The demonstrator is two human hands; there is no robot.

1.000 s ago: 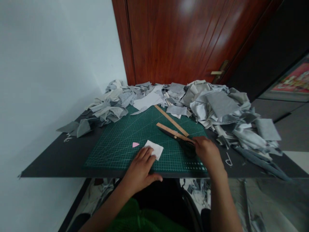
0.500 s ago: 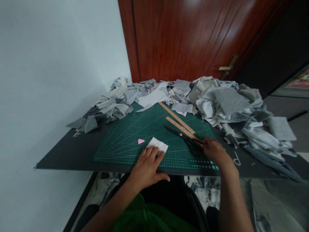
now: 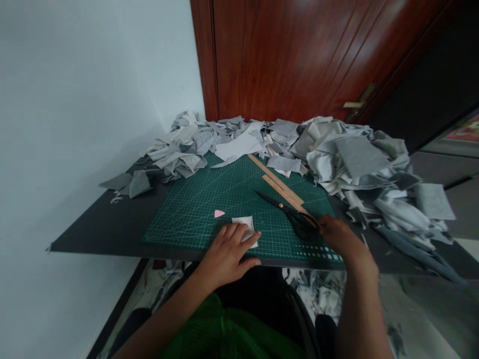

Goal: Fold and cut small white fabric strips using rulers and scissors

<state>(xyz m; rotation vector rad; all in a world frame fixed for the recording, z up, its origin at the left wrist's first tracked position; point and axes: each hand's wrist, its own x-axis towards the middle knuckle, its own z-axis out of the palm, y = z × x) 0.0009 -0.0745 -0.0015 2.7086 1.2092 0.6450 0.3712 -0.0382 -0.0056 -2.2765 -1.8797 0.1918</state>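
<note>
My left hand lies flat with fingers outstretched on a small white fabric piece, near the front of the green cutting mat. The fingers hide part of that piece. A small pink triangular piece lies just beyond them. On the right, my right hand has its fingers closed at the handle loops of black scissors. The blades lie on the mat and point away to the left. Under the scissors runs a wooden ruler, with a second wooden ruler beside it.
Grey and white fabric scraps are heaped along the back, the left and the right of the dark table. A white wall stands left and a red-brown wooden door behind. More scraps lie on the floor below.
The white fabric piece has turned clockwise under my left hand. My right hand has shifted slightly right at the scissors' handles. One ruler now lies closer to the other.
</note>
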